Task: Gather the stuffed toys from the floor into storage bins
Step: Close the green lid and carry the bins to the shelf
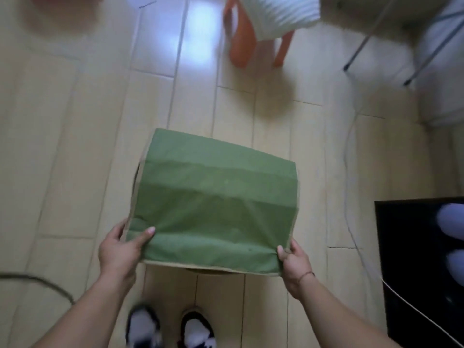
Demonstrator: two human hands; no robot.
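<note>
Left hand (pixel 118 249): closed on the near left corner of the green fabric bin (pixel 213 197); thumb lies across the top face, fingers curl under the edge.
Right hand (pixel 293 262): pinched shut on the near right corner of the same bin; thumb on top, a thin bracelet at the wrist.
Bin: folded flat, held in the air between the two hands, sloping away from the person; tan trim runs along the near edge between the grips; fold lines cross the green face.
Bin position: above the pale plank floor (pixel 75 159), out ahead of both grips and over the person's shoes (pixel 170 327).
Beyond the bin: an orange stool (pixel 241 41) carrying a white ribbed object, well apart from the far edge.
Right of the right-hand grip: a black panel (pixel 414 259) with a white cable beside it.
Left of the left-hand grip: a dark cord (pixel 37 281) on the floor.
Stuffed toys: cannot tell; the picture is blurred.
</note>
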